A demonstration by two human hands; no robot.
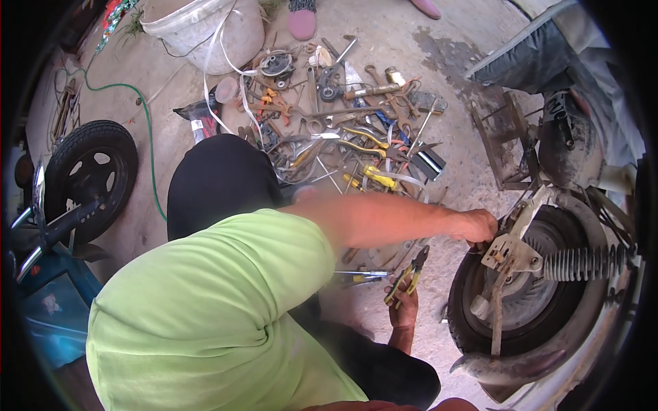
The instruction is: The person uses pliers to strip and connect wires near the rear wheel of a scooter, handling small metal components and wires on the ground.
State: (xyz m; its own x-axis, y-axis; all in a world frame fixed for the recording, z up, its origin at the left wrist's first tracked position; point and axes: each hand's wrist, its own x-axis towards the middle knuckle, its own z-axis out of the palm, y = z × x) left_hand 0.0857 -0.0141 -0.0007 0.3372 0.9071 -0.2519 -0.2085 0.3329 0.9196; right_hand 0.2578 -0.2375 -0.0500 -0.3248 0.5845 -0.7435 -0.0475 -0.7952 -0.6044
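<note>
In the head view, the only one I have, my left hand (478, 226) is reached across to the wheel (538, 305) on the right. Its fingers are bunched in beside the metal bracket (507, 253) at the hub; I cannot tell from here whether they grip anything, since the fingertips are hidden. My right hand (406, 308) is closed around the handles of the yellow-and-black pliers (415, 268), low over the floor (432, 322), between my knee and the wheel and apart from the tyre

As for progress, I judge the work at the hub to be partway along: the wheel sits in place beside the spring (579, 264), the bracket is there, and the pliers are ready in hand but not touching any part. What has been finished, and how much is left, I cannot make out at this size

The pliers point up and slightly right, dark nose uppermost and handle ends toward my palm; their long axis runs on a steep slant from lower left to upper right, so the nose aims past the wheel's near edge rather than straight at the hub
</note>
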